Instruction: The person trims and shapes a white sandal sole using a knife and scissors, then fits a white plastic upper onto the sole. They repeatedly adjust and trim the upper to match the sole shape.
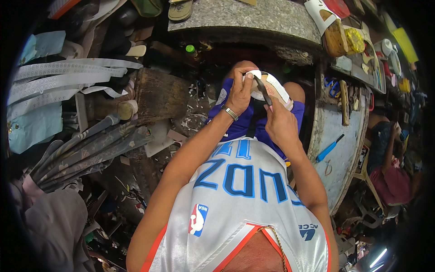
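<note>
Hands clamped together on a sandal sole over the lap.
Left hand (pixel 239 93) pins white sole (pixel 272 86), right hand (pixel 278 122) tugs black strap (pixel 263 90); a slip could tear it loose.

White sandal sole w/ dark strap (pixel 271 88): near end hidden behind right hand (pixel 280 123), far end under left hand (pixel 240 88) fingers. Tan flip-flop (pixel 180 9) cut off by top edge. Person in red shirt (pixel 393 181) at right rim, blurred. Small items on shelf top right too small to tell.
</note>
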`<move>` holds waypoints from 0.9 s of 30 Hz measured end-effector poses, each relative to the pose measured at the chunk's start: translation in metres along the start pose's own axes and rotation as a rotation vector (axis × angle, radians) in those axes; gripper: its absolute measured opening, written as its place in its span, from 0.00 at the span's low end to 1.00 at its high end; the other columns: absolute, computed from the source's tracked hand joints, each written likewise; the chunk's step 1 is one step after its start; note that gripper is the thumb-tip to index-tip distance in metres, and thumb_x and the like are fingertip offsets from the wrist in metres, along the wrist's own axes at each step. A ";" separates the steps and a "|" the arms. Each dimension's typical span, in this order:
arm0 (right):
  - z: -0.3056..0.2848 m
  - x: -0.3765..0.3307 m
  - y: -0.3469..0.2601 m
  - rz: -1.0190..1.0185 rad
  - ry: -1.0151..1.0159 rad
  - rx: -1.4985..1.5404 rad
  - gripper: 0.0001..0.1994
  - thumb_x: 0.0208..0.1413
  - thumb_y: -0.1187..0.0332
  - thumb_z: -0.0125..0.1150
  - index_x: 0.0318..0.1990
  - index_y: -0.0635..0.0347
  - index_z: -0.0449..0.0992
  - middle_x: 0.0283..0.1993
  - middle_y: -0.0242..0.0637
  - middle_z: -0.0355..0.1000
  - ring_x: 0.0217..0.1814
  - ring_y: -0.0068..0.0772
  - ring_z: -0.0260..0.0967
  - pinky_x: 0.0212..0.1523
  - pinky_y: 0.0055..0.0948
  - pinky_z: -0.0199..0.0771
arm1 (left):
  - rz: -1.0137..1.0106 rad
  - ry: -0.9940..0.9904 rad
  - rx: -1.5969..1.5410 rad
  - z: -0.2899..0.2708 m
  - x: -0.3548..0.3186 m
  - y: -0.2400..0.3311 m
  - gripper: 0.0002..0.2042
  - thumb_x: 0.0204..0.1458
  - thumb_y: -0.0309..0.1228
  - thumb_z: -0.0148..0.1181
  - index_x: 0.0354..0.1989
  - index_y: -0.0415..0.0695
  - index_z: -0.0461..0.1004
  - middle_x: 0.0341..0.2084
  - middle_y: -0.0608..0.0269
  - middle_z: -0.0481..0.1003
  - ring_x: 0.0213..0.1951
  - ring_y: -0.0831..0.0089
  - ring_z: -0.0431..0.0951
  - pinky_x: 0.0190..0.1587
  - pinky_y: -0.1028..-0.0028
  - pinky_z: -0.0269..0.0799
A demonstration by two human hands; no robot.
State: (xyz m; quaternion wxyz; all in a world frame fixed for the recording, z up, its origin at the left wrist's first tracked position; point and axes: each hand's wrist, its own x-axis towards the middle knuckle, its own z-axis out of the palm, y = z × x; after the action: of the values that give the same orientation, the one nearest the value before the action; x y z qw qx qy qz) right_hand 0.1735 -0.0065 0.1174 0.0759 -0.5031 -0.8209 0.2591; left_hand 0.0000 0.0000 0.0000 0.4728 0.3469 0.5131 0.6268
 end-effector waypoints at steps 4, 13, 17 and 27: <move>-0.006 -0.004 0.004 -0.031 0.006 -0.051 0.14 0.74 0.68 0.60 0.62 0.61 0.75 0.43 0.58 0.83 0.42 0.69 0.83 0.41 0.63 0.82 | 0.002 0.003 -0.003 0.005 -0.006 -0.001 0.15 0.82 0.37 0.44 0.66 0.41 0.65 0.61 0.54 0.79 0.61 0.70 0.80 0.68 0.67 0.76; 0.007 -0.014 0.002 -0.047 -0.021 -0.103 0.08 0.74 0.69 0.60 0.53 0.62 0.72 0.39 0.54 0.82 0.35 0.63 0.84 0.31 0.56 0.82 | 0.035 -0.057 -0.074 -0.004 -0.013 0.005 0.17 0.83 0.39 0.44 0.68 0.41 0.63 0.64 0.51 0.76 0.66 0.69 0.76 0.73 0.66 0.69; 0.007 -0.009 0.002 -0.070 -0.018 -0.171 0.08 0.74 0.70 0.61 0.52 0.63 0.72 0.37 0.54 0.81 0.33 0.61 0.84 0.30 0.54 0.83 | -0.030 -0.089 -0.076 -0.011 -0.006 0.006 0.17 0.82 0.41 0.47 0.68 0.41 0.65 0.64 0.51 0.76 0.65 0.68 0.76 0.72 0.66 0.69; 0.032 -0.010 0.000 0.121 -0.009 0.367 0.11 0.79 0.68 0.58 0.59 0.66 0.75 0.36 0.51 0.83 0.36 0.54 0.86 0.37 0.51 0.82 | -0.035 -0.029 -0.048 -0.001 -0.002 0.009 0.15 0.81 0.39 0.49 0.65 0.41 0.68 0.58 0.54 0.80 0.58 0.70 0.81 0.64 0.67 0.77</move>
State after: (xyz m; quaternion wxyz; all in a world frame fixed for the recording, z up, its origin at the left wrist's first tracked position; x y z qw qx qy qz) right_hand 0.1660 -0.0259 0.0916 0.1469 -0.5279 -0.7285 0.4111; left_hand -0.0029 -0.0026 0.0086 0.4993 0.3356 0.4968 0.6255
